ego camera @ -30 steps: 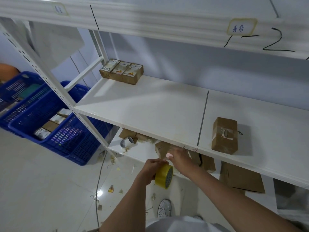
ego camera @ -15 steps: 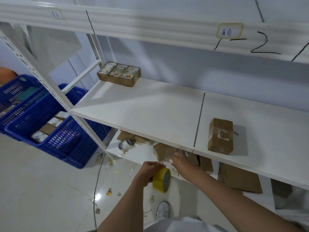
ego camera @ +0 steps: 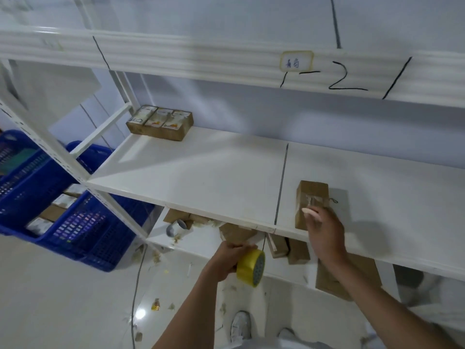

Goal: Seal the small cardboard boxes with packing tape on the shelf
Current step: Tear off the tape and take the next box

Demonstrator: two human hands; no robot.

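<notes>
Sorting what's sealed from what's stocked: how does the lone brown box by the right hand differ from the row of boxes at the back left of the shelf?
The lone brown box stands by itself near the front edge; the row of boxes is three packed side by side at the back. The lone box is plain brown with a pale patch on its face, while the row shows printed labels on top. The right hand reaches the lone box; nothing touches the row. Both sit on the same white shelf.

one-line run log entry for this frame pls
left hand: holds tape roll below shelf edge | right hand: open, at box on shelf, grip not closed | box: upright
</notes>
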